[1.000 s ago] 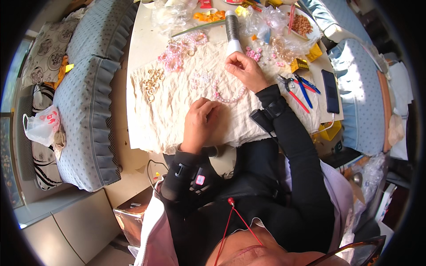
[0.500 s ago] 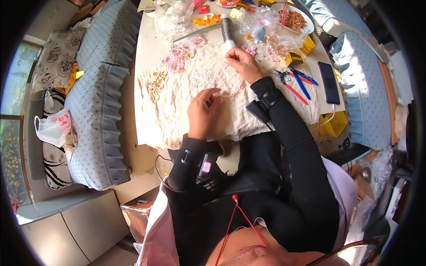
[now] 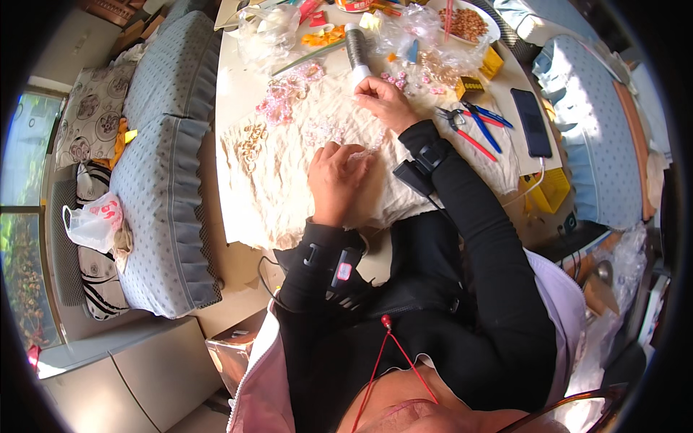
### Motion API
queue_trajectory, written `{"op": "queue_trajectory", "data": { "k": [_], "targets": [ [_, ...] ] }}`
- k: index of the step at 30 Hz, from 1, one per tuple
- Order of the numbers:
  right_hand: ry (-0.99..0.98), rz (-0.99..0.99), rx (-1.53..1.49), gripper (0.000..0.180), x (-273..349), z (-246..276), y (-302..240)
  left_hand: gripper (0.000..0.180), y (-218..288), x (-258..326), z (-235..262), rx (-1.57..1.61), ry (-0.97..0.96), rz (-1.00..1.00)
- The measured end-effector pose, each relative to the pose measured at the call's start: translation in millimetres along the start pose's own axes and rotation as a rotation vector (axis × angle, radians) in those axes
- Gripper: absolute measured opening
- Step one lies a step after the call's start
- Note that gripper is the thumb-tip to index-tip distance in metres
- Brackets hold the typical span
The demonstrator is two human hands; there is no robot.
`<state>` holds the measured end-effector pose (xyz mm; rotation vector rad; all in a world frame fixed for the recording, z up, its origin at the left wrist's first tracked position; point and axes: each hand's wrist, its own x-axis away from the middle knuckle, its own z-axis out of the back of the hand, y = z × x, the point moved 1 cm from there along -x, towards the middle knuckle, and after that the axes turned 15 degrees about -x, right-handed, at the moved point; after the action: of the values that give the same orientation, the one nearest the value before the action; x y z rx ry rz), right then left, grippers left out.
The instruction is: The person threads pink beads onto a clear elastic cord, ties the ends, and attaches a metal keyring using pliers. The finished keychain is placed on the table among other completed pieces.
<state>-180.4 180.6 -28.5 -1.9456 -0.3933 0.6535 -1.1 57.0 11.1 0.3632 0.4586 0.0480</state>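
Observation:
My left hand (image 3: 335, 180) rests low over the cream cloth (image 3: 278, 209), fingers curled and thumb side toward a strand of pale pink clear beads (image 3: 377, 141). Its fingertips close on the near end of that strand. Farther up, my right hand (image 3: 388, 102) is closed in a pinch, beside the white end of a grey ribbed spool (image 3: 355, 49). Whatever its fingertips hold is too small to make out. Loose clear beads (image 3: 323, 131) lie between the hands, with a pink bead heap (image 3: 276, 108) and gold-coloured rings (image 3: 252, 141) to the left.
Pliers with red and blue handles (image 3: 473, 141) lie right of my right hand, near a dark phone (image 3: 531, 123) on a white cable. Clear plastic bags (image 3: 268, 36), small yellow boxes (image 3: 469, 88) and a plate of nuts (image 3: 493, 29) crowd the far side. A blue-covered sofa (image 3: 155, 202) stands left.
My left hand has rolled over, its knuckles now facing up more and its fingers reaching right over the strand. The right hand keeps its pinch near the spool. The whole view has shifted slightly.

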Motion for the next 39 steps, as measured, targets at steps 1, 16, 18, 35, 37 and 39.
{"op": "queue_trajectory", "data": {
  "k": [1, 16, 18, 35, 37, 39],
  "targets": [
    [-0.013, 0.016, 0.000, 0.006, -1, 0, 0, 0.013, 2, -1, -2, -0.004, -0.004, 0.001],
    [-0.005, -0.006, -0.035, 0.006, -3, 2, 6, 0.020, 15, -10, -15, -0.066, 0.090, -0.012],
    [0.004, 0.001, -0.009, 0.006, -3, 2, 5, 0.021, 21, -14, -20, -0.097, 0.117, -0.005],
    [0.020, 0.005, -0.095, 0.005, -3, 0, 4, 0.010, 26, -15, -38, -0.140, 0.202, 0.003],
    [0.032, 0.002, -0.104, 0.005, -4, 0, 5, 0.010, 26, -15, -37, -0.135, 0.205, 0.001],
    [0.029, 0.020, -0.089, 0.005, -4, 1, 5, 0.010, 26, -15, -37, -0.129, 0.201, 0.000]
  ]
}}
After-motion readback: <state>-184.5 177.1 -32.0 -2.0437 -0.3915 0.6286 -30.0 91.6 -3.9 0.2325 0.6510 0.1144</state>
